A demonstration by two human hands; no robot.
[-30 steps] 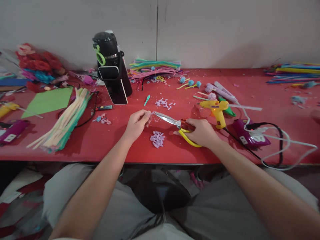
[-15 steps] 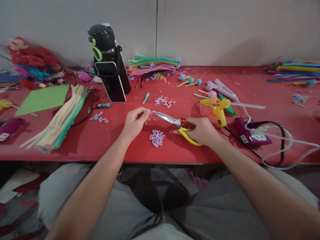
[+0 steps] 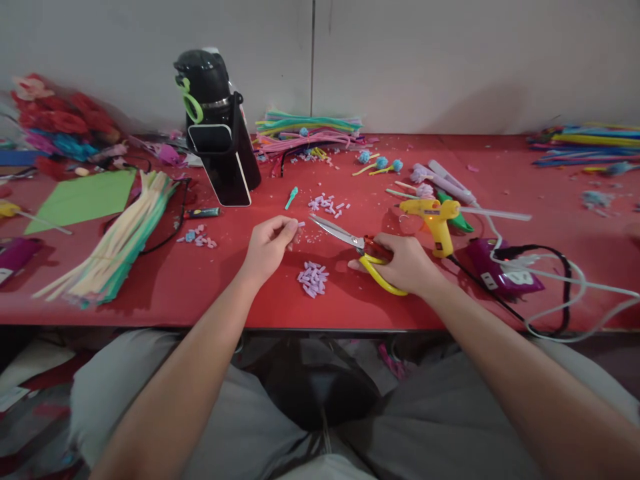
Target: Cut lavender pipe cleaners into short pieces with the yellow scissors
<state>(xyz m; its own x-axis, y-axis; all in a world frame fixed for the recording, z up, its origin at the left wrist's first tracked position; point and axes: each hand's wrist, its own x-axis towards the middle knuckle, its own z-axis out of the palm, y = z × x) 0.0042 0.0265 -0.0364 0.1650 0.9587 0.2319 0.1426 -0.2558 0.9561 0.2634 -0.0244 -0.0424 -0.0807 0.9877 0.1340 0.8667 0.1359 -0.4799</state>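
Between thumb and fingertips, my left hand (image 3: 271, 246) pinches a short lilac piece of pipe cleaner (image 3: 301, 225). My right hand (image 3: 404, 262) is wrapped round the red and yellow handles of a pair of scissors (image 3: 345, 236). The blades point left and their tips lie a small gap to the right of the lilac piece. Below the blades sits a heap of cut lilac pieces (image 3: 313, 279) on the red table. A looser scatter of lilac pieces (image 3: 327, 204) lies behind the blades.
A black bottle (image 3: 225, 153) with a phone against it stands at back left. A yellow glue gun (image 3: 435, 217) and a purple box (image 3: 503, 268) with cables lie at right. Cream and green pipe cleaners (image 3: 120, 237) are bundled at left. Blue pompoms (image 3: 381, 163) lie behind.
The scissor tips have moved slightly right, away from my left fingers. The lilac piece now shows more clearly between those fingertips. My hands otherwise keep nearly the same place.
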